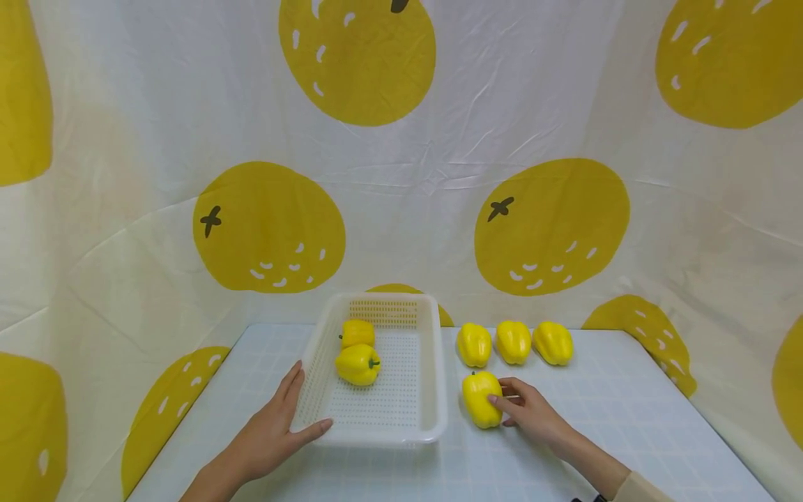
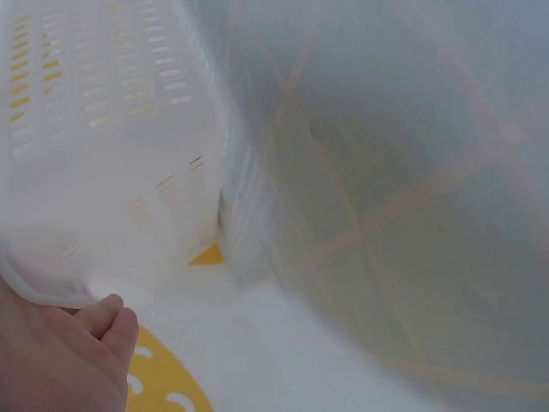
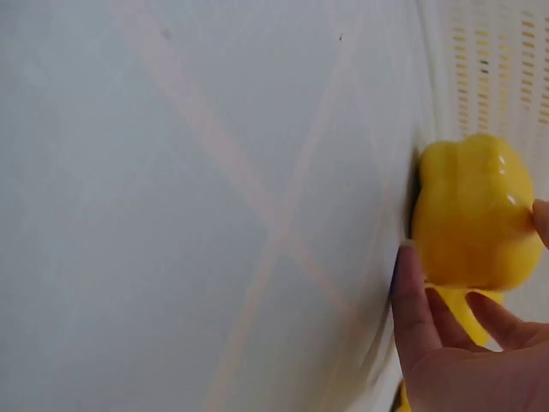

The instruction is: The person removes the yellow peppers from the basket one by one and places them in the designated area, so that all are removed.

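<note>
A yellow pepper (image 1: 481, 401) lies on the table just right of a white perforated basket (image 1: 441, 390). My right hand (image 1: 502, 392) grips this pepper, thumb on its near side and fingers behind it. The right wrist view shows the pepper (image 3: 467, 193) between the thumb (image 3: 412, 292) and a fingertip of my right hand (image 3: 473, 240). My left hand (image 1: 310, 394) rests against the basket's front left corner, fingers straight along the left wall and thumb along the front rim. Two yellow peppers (image 1: 357, 333) (image 1: 357, 364) lie inside. The left wrist view shows the basket wall (image 2: 111, 129) above my left hand (image 2: 60, 360).
Three more yellow peppers (image 1: 474, 344) (image 1: 513, 341) (image 1: 553, 342) sit in a row behind my right hand. The pale checked table (image 1: 627, 418) is enclosed at the back and sides by a white cloth printed with large yellow fruit (image 1: 552, 223).
</note>
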Tool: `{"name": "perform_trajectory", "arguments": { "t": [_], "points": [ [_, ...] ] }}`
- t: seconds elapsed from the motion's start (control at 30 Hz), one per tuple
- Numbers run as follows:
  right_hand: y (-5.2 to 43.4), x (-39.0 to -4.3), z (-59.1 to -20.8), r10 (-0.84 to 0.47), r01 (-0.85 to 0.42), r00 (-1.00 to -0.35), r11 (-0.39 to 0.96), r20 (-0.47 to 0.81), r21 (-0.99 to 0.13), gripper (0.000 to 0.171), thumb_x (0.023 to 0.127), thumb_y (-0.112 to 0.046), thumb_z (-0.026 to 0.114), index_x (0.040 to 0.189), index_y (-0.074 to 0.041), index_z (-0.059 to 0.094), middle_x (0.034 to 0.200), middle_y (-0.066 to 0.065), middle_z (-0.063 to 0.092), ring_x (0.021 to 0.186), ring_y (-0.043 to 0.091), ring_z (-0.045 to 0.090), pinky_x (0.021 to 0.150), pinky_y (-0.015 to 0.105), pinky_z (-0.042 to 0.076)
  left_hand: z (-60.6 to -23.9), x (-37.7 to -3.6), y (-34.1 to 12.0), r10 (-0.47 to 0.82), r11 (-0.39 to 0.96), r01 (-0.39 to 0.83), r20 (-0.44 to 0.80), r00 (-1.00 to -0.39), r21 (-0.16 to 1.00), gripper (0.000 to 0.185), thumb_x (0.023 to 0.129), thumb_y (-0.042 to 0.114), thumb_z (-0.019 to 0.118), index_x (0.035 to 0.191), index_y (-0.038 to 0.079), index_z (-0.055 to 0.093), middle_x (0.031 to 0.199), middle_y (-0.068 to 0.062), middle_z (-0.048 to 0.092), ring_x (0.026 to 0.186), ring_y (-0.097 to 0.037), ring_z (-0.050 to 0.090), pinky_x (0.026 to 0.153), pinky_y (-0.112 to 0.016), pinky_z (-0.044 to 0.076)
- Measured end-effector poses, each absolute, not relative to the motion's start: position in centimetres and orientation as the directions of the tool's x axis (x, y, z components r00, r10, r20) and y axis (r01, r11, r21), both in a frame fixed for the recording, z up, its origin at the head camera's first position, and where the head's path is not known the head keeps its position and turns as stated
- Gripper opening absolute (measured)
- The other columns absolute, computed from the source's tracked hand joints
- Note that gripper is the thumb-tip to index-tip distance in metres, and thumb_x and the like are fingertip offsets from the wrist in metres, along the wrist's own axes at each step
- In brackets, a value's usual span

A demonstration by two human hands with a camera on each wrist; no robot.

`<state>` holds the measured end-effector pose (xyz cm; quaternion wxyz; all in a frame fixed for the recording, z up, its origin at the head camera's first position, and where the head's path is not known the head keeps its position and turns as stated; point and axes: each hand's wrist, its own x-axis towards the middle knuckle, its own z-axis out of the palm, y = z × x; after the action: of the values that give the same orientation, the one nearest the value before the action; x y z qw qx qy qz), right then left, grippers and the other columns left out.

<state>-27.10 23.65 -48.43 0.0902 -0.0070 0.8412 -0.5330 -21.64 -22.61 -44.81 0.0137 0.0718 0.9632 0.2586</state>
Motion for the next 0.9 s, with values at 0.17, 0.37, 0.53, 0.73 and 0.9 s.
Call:
{"name": "perform_trajectory", "arguments": {
  "t": [0.17,0.37,0.53,0.73,0.9],
  "points": [
    [23.5,-27.0,-48.2,-0.080,0.105,-0.984,0.460,-0.158,-0.882,0.068,0.093,-0.042,0.074,0.142,0.000,0.051,0.133,0.021,0.059,0.109,0.027,0.064,0.078,0.038,0.060,-44.9,-21.7,-22.6,0.138,0.857,0.125,0.011,-0.990,0.500,0.125,0.082,0.085,0.055,0.165,0.006,0.004,0.172,-0.014,0.001,0.148,-0.042,0.033,0.111,-0.066,0.035],
    [24.0,-26.8,-46.8,-0.093,0.028,-0.991,0.570,-0.099,-0.821,0.069,0.093,-0.042,0.075,0.144,-0.003,0.050,0.135,0.019,0.058,0.114,0.031,0.061,0.081,0.039,0.060,-44.9,-21.7,-22.6,0.142,0.854,0.130,0.015,-0.990,0.503,0.125,0.082,0.086,0.054,0.165,0.005,0.006,0.172,-0.014,0.001,0.147,-0.042,0.034,0.112,-0.065,0.035],
    [24.4,-26.8,-44.9,-0.163,-0.130,-0.986,0.658,0.028,-0.742,0.064,0.096,-0.037,0.073,0.145,-0.004,0.050,0.137,0.020,0.058,0.119,0.036,0.060,0.087,0.046,0.058,-44.9,-21.8,-22.6,0.139,0.860,0.129,0.016,-0.990,0.493,0.126,0.081,0.087,0.054,0.164,0.004,0.007,0.172,-0.015,0.002,0.147,-0.042,0.035,0.112,-0.064,0.035],
    [23.7,-26.9,-42.5,-0.242,-0.237,-0.965,0.659,0.098,-0.713,0.062,0.097,-0.035,0.071,0.146,-0.005,0.048,0.139,0.018,0.057,0.122,0.037,0.058,0.095,0.050,0.054,-44.9,-21.7,-22.6,0.142,0.861,0.134,0.023,-0.990,0.491,0.124,0.083,0.085,0.054,0.164,0.004,0.007,0.172,-0.015,0.002,0.147,-0.042,0.035,0.111,-0.064,0.036],
    [22.2,-27.2,-40.8,-0.299,-0.305,-0.945,0.643,0.136,-0.703,0.062,0.097,-0.035,0.072,0.147,-0.008,0.048,0.141,0.017,0.056,0.123,0.035,0.057,0.096,0.048,0.054,-44.8,-21.6,-22.5,0.144,0.855,0.134,0.019,-0.989,0.500,0.123,0.083,0.084,0.055,0.165,0.005,0.007,0.172,-0.014,0.002,0.146,-0.041,0.036,0.111,-0.065,0.036]
  ]
}}
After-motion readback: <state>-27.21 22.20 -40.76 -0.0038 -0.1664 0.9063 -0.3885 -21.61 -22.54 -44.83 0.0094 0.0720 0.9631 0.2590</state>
